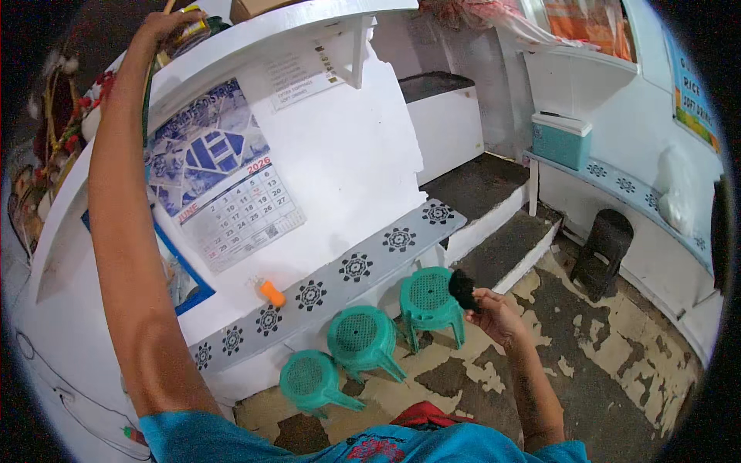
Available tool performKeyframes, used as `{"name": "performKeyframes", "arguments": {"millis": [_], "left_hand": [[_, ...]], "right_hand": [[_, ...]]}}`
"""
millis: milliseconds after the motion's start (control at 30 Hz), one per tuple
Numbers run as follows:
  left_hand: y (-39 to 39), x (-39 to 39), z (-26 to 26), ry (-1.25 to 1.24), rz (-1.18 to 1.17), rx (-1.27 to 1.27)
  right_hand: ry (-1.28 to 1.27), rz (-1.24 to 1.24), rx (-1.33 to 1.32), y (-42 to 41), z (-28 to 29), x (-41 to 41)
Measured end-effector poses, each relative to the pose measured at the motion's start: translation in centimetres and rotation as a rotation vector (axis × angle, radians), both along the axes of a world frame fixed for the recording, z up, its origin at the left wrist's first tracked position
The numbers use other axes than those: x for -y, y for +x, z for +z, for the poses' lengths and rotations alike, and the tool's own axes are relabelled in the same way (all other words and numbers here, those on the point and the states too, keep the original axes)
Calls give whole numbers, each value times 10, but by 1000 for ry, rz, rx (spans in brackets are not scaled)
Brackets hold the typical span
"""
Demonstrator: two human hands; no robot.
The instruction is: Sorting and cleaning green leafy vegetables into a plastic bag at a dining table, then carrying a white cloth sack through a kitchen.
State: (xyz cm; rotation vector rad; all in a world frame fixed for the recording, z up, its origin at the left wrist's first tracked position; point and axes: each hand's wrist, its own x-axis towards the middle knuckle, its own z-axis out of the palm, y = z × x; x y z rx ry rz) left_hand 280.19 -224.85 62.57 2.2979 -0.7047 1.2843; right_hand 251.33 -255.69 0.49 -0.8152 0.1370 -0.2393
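Observation:
My left hand (165,26) is stretched up to the white ledge (272,29) at the upper left. Its fingers lie against a jar-like container (191,36) with yellow on it; whether they grip it is hard to tell. A thin wooden stick (169,7) pokes up beside these fingers. My right hand (499,317) pinches a black, fuzzy pad or cloth (462,289) between thumb and fingers, in front of a green plastic stool (429,292). On the grey bench (330,289) with dark flower patterns lies an orange object (272,294), against the wall.
Two more green stools (360,335) stand along the bench. A calendar (231,191) hangs below the ledge. Dark-topped steps (503,246) lead up to a white chest (446,127). A teal cooler (560,142) sits on another bench, with a black stool (605,252) in front.

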Motion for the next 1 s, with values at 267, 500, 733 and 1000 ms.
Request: {"name": "performKeyframes", "arguments": {"millis": [267, 500, 733, 1000], "left_hand": [[112, 64, 55, -25, 266, 277], [227, 60, 111, 311, 356, 200], [176, 13, 105, 516, 568, 887], [37, 270, -70, 465, -23, 877]], "right_hand": [[-405, -208, 11, 84, 112, 83], [-502, -221, 256, 171, 151, 136], [-862, -350, 382, 243, 256, 160], [-861, -276, 729, 314, 327, 197]]}}
